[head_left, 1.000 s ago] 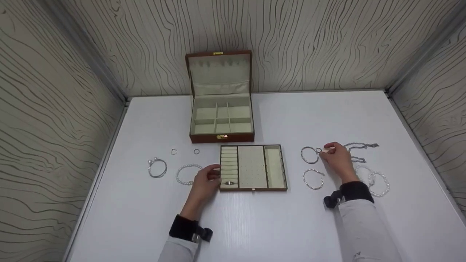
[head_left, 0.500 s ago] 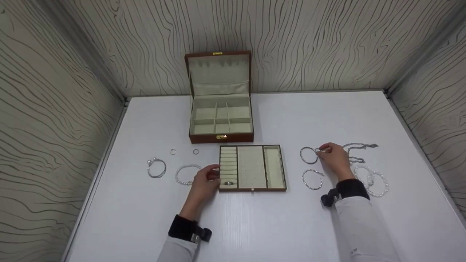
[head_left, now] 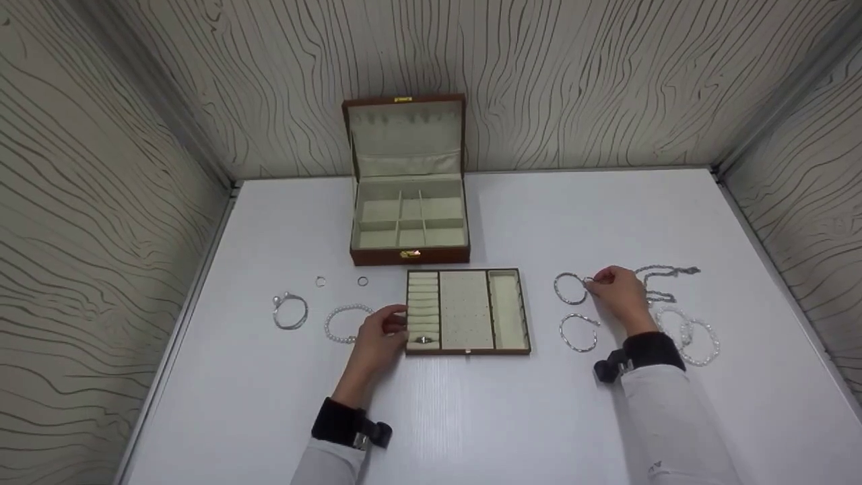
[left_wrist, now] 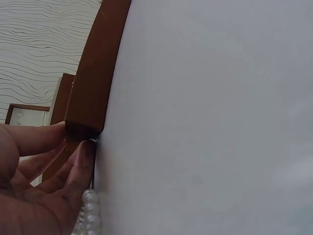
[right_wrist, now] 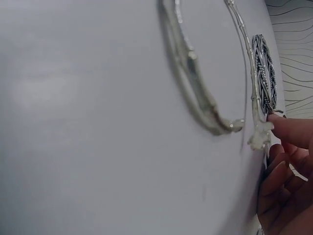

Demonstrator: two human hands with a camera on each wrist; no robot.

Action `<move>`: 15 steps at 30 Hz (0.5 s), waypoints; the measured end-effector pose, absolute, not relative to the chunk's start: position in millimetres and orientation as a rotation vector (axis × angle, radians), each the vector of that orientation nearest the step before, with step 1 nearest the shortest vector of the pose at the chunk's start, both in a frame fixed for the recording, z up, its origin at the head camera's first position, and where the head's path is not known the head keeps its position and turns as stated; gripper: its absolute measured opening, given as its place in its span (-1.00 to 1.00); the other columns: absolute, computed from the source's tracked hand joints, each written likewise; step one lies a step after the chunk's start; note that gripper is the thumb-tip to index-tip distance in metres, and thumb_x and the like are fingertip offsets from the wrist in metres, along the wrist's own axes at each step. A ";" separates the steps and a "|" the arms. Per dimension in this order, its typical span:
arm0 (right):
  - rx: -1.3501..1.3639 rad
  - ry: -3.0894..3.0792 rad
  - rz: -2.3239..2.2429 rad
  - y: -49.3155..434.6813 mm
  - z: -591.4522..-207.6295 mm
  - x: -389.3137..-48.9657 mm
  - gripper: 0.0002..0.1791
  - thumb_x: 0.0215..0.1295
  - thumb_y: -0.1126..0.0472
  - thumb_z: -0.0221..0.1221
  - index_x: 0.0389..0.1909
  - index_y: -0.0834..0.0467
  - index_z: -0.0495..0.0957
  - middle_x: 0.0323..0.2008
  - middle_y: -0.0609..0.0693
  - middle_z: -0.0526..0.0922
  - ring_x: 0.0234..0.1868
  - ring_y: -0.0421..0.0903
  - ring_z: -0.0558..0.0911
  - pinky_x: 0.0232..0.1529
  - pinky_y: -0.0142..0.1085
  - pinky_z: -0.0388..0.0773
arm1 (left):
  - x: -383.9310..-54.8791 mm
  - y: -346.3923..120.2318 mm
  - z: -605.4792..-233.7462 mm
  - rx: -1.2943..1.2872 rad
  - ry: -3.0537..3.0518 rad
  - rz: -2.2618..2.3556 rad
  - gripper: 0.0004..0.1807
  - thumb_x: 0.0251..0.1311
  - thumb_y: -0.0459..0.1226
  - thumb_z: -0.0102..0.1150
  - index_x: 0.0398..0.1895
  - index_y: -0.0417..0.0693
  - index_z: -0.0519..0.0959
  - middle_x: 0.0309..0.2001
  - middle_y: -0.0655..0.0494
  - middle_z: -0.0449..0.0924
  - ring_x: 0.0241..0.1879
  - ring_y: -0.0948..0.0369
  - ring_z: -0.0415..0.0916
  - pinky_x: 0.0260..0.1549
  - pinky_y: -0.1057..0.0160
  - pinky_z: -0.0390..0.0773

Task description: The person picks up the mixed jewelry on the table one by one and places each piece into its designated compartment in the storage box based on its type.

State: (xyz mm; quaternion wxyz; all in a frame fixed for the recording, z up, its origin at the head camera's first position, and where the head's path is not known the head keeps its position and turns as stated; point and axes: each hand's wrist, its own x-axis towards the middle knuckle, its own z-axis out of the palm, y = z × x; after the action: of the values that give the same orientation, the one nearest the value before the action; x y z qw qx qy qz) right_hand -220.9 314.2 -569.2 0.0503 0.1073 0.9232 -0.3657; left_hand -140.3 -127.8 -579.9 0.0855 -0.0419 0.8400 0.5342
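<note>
My left hand [head_left: 378, 340] holds the left edge of a brown-rimmed jewelry tray [head_left: 465, 351]; the left wrist view shows its digits at the corner of the tray [left_wrist: 93, 63]. One silver ring [head_left: 423, 340] sits in the lowest slot of the ring rolls. On the right, my right hand [head_left: 616, 293] pinches a small ring [head_left: 588, 279] between thumb and forefinger, mostly covered by the fingertips. Right beside it lies a braided bracelet [head_left: 556, 289], seen nearly edge-on in the right wrist view. An open-ended bracelet [right_wrist: 200, 93] rests nearer my wrist.
An open brown jewelry box [head_left: 409, 257] with divided compartments stands behind the tray. Two rings [head_left: 320, 277] [head_left: 363, 277], a bangle [head_left: 276, 316] and a pearl bracelet [head_left: 328, 327] lie left. Chains [head_left: 660, 296] and a clear-bead strand [head_left: 715, 350] lie right.
My right hand has moved slightly left and its fingertips have closed on the small ring beside the braided bracelet. The left hand stays at the tray's edge.
</note>
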 end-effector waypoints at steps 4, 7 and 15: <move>0.334 2.790 -1.134 315.2 -568.3 -220.4 -0.72 0.28 0.17 0.24 -0.21 0.34 0.53 -0.30 0.13 0.57 -0.22 0.10 0.51 -0.21 -0.19 0.38 | -140.7 -128.9 -580.5 -0.094 2.499 1.620 -0.50 0.14 -0.49 0.25 0.20 -0.12 0.52 -0.10 0.04 0.61 -0.07 0.12 0.55 -0.02 0.10 0.53; 0.343 2.781 -1.157 314.4 -566.4 -220.0 -0.76 0.25 0.20 0.22 -0.23 0.34 0.53 -0.31 0.13 0.55 -0.24 0.07 0.49 -0.23 -0.22 0.38 | -141.2 -130.1 -581.6 -0.061 2.488 1.654 -0.50 0.12 -0.51 0.25 0.19 -0.17 0.52 -0.11 0.00 0.61 -0.08 0.09 0.56 -0.03 0.09 0.54; 0.512 2.616 -1.515 306.2 -564.2 -218.3 -0.80 0.25 0.32 0.14 -0.18 0.39 0.49 -0.45 0.03 0.54 -0.52 -0.16 0.56 -0.53 -0.37 0.54 | -141.0 -130.1 -579.8 -0.054 2.468 1.661 -0.49 0.12 -0.51 0.23 0.20 -0.17 0.51 -0.08 -0.03 0.61 -0.06 0.07 0.56 -0.01 0.08 0.54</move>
State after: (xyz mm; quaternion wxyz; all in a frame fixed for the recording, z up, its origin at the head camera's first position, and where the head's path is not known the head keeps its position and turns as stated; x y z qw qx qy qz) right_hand -218.3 306.2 -564.2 0.0379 0.1670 0.8526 -0.4937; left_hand -141.0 -130.1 -579.8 0.0830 -0.0181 0.8267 0.5562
